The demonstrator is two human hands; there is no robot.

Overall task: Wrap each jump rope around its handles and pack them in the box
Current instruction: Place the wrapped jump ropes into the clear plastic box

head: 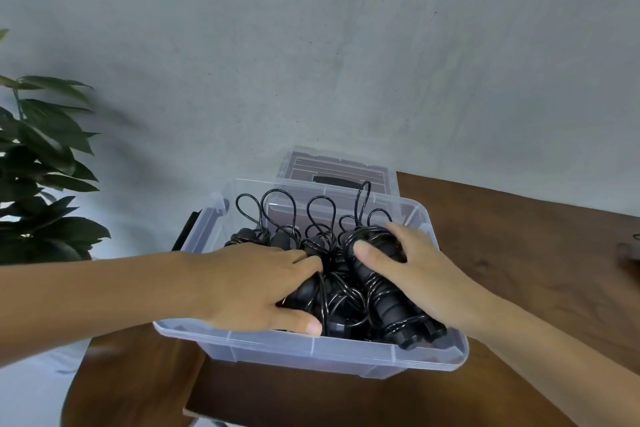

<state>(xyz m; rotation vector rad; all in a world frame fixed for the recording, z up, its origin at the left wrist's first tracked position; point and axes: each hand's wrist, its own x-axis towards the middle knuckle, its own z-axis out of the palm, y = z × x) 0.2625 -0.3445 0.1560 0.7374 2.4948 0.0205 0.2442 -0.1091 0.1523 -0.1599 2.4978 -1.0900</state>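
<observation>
- A wrapped jump rope, black, is held at the right side of the clear plastic box, with its cord wound round its two handles.
- Its lower handle ends stick up over the near right rim of the box.
- The right hand is curled round this bundle: the thumb is laid across its top and the other fingers are wrapped round its far side. So this grip is closed on the wrapped jump rope.
- More black jump ropes are packed in the middle and left of the box, side by side.
- Thin cord loops are seen sticking up at the far end of the box, some above its rim.
- The left hand is laid flat on the ropes at the left side of the box. Its fingers are mostly straight and spread, and the thumb is rested near the near wall. This grip is open, and the ropes are only pressed on, not held.
- The box is set on a dark brown wooden table, near its left end.
- A clear lid with a black handle is laid flat on the table just behind the box, touching or nearly touching its far wall.
- A black part is seen at the far left outside of the box; what it is cannot be told.
- A green leafy plant is seen well to the left, off the table.
- A pale grey wall is seen behind it all.
- A small blurred thing is seen at the far right edge of the table; it is too blurred to name.
</observation>
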